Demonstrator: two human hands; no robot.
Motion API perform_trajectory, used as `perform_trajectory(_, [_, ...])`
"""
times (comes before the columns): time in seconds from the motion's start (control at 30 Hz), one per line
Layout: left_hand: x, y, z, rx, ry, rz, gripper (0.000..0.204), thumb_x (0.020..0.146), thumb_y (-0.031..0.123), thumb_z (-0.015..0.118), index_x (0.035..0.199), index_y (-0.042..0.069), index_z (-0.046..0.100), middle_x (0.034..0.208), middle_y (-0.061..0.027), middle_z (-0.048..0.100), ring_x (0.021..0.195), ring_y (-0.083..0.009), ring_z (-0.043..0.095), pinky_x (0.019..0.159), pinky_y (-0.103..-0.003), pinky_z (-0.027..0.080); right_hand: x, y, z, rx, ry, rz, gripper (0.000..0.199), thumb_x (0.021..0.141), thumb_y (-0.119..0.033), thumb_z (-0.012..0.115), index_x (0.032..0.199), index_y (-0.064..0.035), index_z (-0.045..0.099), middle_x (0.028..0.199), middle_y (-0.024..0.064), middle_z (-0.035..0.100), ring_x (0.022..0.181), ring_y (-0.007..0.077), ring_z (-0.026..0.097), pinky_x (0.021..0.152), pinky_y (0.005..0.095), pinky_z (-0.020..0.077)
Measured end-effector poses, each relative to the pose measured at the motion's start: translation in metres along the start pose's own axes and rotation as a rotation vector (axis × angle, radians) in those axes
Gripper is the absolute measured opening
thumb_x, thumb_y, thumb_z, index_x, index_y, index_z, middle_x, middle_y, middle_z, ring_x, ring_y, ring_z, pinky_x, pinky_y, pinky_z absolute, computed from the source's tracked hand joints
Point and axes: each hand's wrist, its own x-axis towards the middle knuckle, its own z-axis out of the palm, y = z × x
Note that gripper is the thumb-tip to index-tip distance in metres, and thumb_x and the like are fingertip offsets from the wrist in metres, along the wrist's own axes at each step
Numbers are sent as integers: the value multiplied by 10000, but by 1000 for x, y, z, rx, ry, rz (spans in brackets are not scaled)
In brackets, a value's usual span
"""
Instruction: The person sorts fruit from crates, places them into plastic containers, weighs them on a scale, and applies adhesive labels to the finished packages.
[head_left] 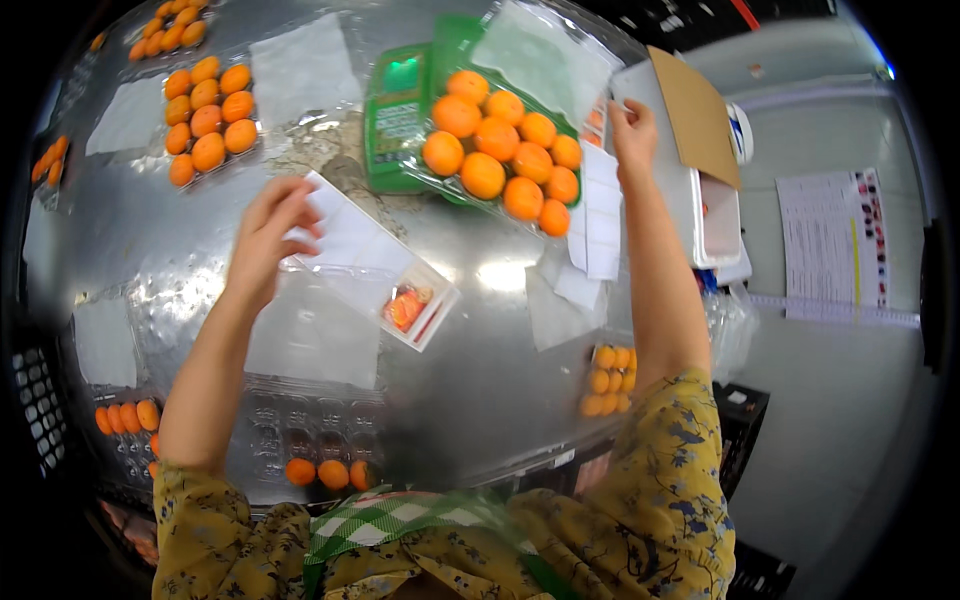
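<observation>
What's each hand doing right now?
Left hand: closed on a clear lid.
Right hand: gripping the white box edge.

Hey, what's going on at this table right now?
A person in a yellow floral top stands at a shiny metal table, packing oranges. The left hand holds a clear lid with a picture label over the table. The right hand reaches up to a sheet of labels beside a cardboard flap. Between the hands, a filled tray of oranges sits on a green scale. Another filled tray lies at far left, and partly filled trays sit at the near edge.
</observation>
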Motion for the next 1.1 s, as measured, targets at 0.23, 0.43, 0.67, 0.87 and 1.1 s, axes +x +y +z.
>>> perform_trajectory(0.23, [-102, -45, -72, 43, 348, -122, 197, 901, 246, 519, 1026, 98, 553, 736, 21, 525, 648, -74, 509, 546, -223, 422, -110, -12, -68, 79, -334, -317, 383, 683, -166, 750, 1010, -49, 591, 834, 35, 567, 762, 138, 529, 689, 273, 446])
perform_trajectory(0.43, [-195, -71, -110, -18, 487, -177, 210, 900, 222, 540, 1059, 88, 566, 773, 6, 552, 670, -73, 523, 566, -223, 444, -150, -5, -46, -65, -407, -652, 425, 691, -193, 733, 1050, -32, 572, 948, 137, 575, 905, 306, 535, 777, 374, 444])
perform_trajectory(0.67, [-241, -46, -131, 77, 572, -132, 202, 915, 216, 515, 1060, 83, 562, 825, -2, 565, 719, -89, 553, 645, -236, 453, -134, 24, -58, -238, -452, -525, 377, 784, -222, 684, 1105, -48, 587, 978, 98, 580, 761, 169, 562, 673, 288, 476])
perform_trajectory(0.87, [-295, -84, -138, 66, 630, -169, 195, 911, 205, 515, 1052, 77, 556, 829, 0, 572, 725, -81, 558, 648, -225, 458, -118, 14, -50, -221, -544, -381, 386, 765, -255, 697, 1055, -23, 596, 875, 35, 578, 676, 112, 540, 659, 239, 449])
perform_trajectory(1.1, [-331, -132, -125, -13, 545, -181, 163, 895, 187, 536, 1008, 72, 553, 814, -14, 575, 691, -90, 564, 625, -219, 460, -111, 8, -42, -307, -522, -494, 395, 745, -267, 690, 1059, -44, 600, 860, 70, 596, 762, 176, 565, 714, 286, 458])
